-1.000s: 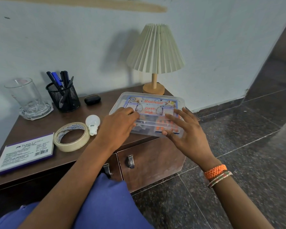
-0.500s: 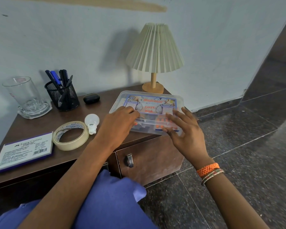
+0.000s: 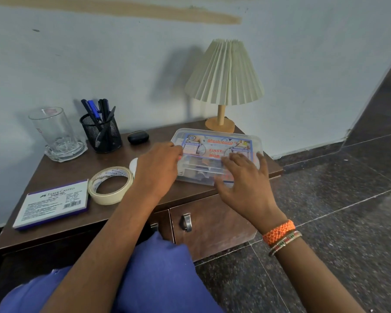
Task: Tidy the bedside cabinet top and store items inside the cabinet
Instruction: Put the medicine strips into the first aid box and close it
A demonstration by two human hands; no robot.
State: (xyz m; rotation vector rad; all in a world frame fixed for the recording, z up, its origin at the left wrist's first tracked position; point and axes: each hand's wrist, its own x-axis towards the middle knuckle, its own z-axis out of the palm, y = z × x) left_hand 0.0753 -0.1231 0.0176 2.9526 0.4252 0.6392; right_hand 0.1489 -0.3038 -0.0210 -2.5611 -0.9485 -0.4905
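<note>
Nearest, the cabinet doors sit closed. On the counter, the left hand curls onto the near-left edge of the first aid box (clear plastic), while the right hand spreads flat-fingered over its front. Behind stands a lamp.

A single head-worn camera looks forward and down from just above the person's lap, close to the cabinet, facing the wall at 12 o'clock. The lamp stands toward 1 o'clock, the floor spreads at 3 to 5 o'clock, and both forearms enter from 6 o'clock.
</note>
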